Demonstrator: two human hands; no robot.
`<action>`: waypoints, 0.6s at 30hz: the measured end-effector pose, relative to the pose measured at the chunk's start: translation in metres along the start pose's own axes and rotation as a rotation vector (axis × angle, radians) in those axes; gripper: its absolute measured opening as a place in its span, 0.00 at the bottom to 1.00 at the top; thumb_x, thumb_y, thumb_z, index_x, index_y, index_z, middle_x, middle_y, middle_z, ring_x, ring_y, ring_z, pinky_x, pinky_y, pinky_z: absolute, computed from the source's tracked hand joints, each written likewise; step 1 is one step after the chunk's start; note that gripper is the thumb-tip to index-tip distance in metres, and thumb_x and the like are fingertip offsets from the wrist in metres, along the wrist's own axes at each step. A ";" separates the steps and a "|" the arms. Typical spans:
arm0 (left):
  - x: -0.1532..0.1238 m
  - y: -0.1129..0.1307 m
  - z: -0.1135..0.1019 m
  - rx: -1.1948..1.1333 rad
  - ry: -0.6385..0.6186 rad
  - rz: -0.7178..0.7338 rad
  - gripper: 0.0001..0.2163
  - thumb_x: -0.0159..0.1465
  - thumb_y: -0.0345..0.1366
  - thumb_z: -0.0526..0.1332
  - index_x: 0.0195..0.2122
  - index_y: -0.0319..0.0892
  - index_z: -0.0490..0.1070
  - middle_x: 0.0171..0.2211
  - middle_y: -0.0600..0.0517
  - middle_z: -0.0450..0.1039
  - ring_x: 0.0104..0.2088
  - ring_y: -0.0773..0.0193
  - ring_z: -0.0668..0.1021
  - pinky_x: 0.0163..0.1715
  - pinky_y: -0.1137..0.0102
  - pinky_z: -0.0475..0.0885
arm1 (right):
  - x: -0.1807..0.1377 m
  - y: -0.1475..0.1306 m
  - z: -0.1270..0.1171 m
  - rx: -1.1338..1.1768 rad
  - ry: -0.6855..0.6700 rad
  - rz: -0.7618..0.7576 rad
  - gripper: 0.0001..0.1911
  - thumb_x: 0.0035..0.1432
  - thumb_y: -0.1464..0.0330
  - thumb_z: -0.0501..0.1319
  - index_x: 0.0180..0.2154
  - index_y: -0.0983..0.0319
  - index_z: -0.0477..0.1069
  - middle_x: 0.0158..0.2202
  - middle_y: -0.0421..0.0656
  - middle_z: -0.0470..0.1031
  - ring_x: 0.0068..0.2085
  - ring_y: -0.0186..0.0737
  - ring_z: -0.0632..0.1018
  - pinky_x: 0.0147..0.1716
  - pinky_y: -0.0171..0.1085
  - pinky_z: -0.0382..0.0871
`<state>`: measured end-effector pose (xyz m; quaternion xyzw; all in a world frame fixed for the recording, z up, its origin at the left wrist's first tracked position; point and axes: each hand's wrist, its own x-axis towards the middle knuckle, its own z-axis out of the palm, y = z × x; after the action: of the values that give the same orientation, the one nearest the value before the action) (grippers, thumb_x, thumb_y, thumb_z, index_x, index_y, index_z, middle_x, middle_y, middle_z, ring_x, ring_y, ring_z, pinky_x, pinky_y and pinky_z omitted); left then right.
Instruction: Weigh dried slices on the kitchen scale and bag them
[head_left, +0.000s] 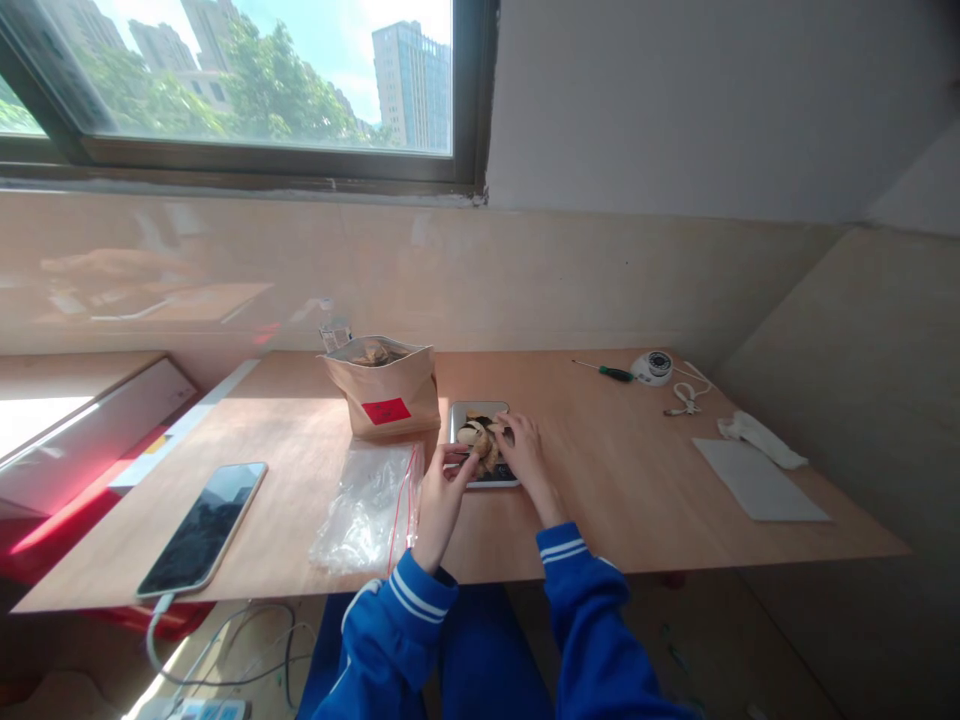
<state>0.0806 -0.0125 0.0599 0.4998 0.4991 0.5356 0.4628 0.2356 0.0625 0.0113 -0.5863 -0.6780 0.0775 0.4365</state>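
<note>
We work at the wooden table (600,480), and everything below is placed relative to the two hands meeting over the small scale.

The brown paper bag (386,392) stands open-topped just beyond and to the left of the grip, with a red label on its near face. The clear zip bags (369,508) lie flat directly left of the left hand (441,500). A phone (204,526) rests well to the left, and a screwdriver (604,371) well beyond and to the right.

The scale (484,443) sits under both hands. On its metal platform lies the pile of dried slices (480,437), tan and dark, touching the fingertips.

The left hand pinches at the near edge of the pile; whether a slice is between the fingers, we cannot tell. The right hand (525,452) rests loosely curled on the pile, holding nothing visible.

We judge the step to be sorting on the platform. Keep slices centred, lift rather than drag, and press lightly.
</note>
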 end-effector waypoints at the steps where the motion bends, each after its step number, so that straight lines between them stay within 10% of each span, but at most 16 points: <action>1: 0.002 0.001 0.001 0.019 0.007 0.019 0.15 0.57 0.47 0.63 0.39 0.42 0.68 0.35 0.50 0.73 0.35 0.62 0.78 0.35 0.68 0.74 | 0.000 0.001 -0.002 0.022 0.003 0.006 0.15 0.58 0.69 0.54 0.45 0.61 0.73 0.44 0.49 0.72 0.47 0.46 0.71 0.49 0.46 0.64; 9: 0.007 0.001 -0.001 0.091 0.041 0.073 0.14 0.57 0.46 0.62 0.39 0.41 0.69 0.38 0.48 0.73 0.38 0.61 0.77 0.38 0.68 0.72 | 0.008 -0.005 -0.010 -0.036 0.026 0.003 0.15 0.57 0.68 0.57 0.46 0.60 0.72 0.47 0.50 0.69 0.50 0.48 0.69 0.50 0.46 0.62; 18: 0.016 0.000 -0.015 0.023 0.106 0.078 0.15 0.57 0.46 0.63 0.39 0.40 0.69 0.37 0.47 0.74 0.37 0.61 0.77 0.40 0.66 0.71 | 0.055 -0.033 -0.001 -0.415 -0.370 -0.004 0.12 0.56 0.69 0.59 0.43 0.60 0.74 0.49 0.51 0.69 0.52 0.52 0.65 0.50 0.48 0.55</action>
<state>0.0641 0.0027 0.0608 0.4951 0.5092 0.5732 0.4086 0.2162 0.0991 0.0599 -0.6377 -0.7487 0.0420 0.1761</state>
